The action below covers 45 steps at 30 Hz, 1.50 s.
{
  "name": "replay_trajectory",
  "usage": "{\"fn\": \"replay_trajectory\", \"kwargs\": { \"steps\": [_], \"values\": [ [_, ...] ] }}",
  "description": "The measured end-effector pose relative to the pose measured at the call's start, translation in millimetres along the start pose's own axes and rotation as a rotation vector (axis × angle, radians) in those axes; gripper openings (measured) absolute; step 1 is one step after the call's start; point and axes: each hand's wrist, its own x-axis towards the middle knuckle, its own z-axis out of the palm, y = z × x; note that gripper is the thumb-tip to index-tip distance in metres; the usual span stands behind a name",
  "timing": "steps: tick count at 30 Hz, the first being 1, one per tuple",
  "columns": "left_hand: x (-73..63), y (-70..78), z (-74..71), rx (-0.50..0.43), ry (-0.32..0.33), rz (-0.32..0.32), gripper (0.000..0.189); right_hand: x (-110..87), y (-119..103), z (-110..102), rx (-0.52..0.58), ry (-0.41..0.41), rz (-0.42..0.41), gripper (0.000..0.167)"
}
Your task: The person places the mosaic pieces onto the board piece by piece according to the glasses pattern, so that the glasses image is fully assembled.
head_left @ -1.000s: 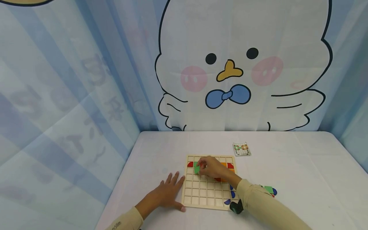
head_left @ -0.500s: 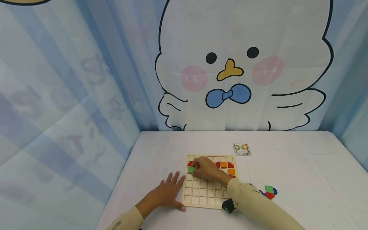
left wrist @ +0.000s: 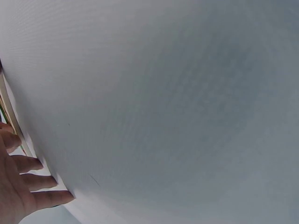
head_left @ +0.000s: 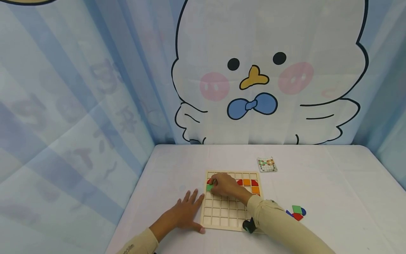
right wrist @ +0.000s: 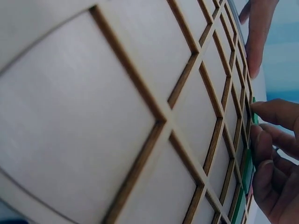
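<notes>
My right hand (head_left: 224,184) is over the upper left of a wooden grid board (head_left: 222,212). Its thumb and fingers pinch a green square tile (head_left: 209,187) at the left column, just below a red quarter-round tile (head_left: 208,181) that the fingers partly cover. The right wrist view shows fingertips at a green tile (right wrist: 254,111) by the board's edge. My left hand (head_left: 185,213) lies flat with spread fingers on the table, its fingertips along the board's left edge. Red and orange tiles (head_left: 246,182) sit in the upper right cells; the forearm hides some cells.
Loose green, red and blue tiles (head_left: 297,210) lie right of the board, beside the right sleeve. A small pattern card (head_left: 267,164) is behind the board. A dark wrist device (head_left: 249,225) overlaps the board's front edge. A printed curtain (head_left: 165,88) stands behind the table.
My right hand has moved left with the green square tile, from the second column to the left column. Since half a second ago it has shifted only slightly. The left hand has stayed put.
</notes>
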Motion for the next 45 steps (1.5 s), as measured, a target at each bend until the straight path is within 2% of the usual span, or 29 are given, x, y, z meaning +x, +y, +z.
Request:
{"fn": "replay_trajectory", "kwargs": {
  "steps": [12,15,20,23,29,36,41,45],
  "values": [
    [0.0,-0.2,0.3,-0.003,0.003,0.006,0.118,-2.2,-2.0,-0.9,-0.02,0.0,-0.02,0.017],
    [-1.4,0.4,0.2,-0.008,0.009,0.009,0.118,-2.7,3.7,-2.5,0.004,-0.012,-0.072,0.017],
    [-2.9,1.5,-0.2,-0.015,0.013,0.011,0.117,-7.3,23.3,-11.3,0.085,-0.054,-0.217,0.019],
    [-2.7,1.7,1.0,-0.021,0.005,0.0,0.118,-14.0,35.6,-20.1,0.133,-0.086,-0.244,0.021],
    [-0.6,0.4,4.9,-0.027,-0.002,-0.021,0.119,-33.3,57.2,-45.6,0.19,-0.112,-0.196,0.022],
    [1.2,-1.5,6.4,-0.032,0.005,-0.022,0.12,-60.1,84.7,-78.0,0.139,-0.058,-0.13,0.021],
    [2.7,-2.3,6.9,-0.025,0.012,-0.02,0.12,-86.1,102.2,-95.9,0.164,-0.067,-0.093,0.025],
    [3.3,-2.4,7.4,-0.021,0.013,-0.022,0.121,-110.6,113.2,-107.2,0.171,-0.081,-0.032,0.027]
  ]
}}
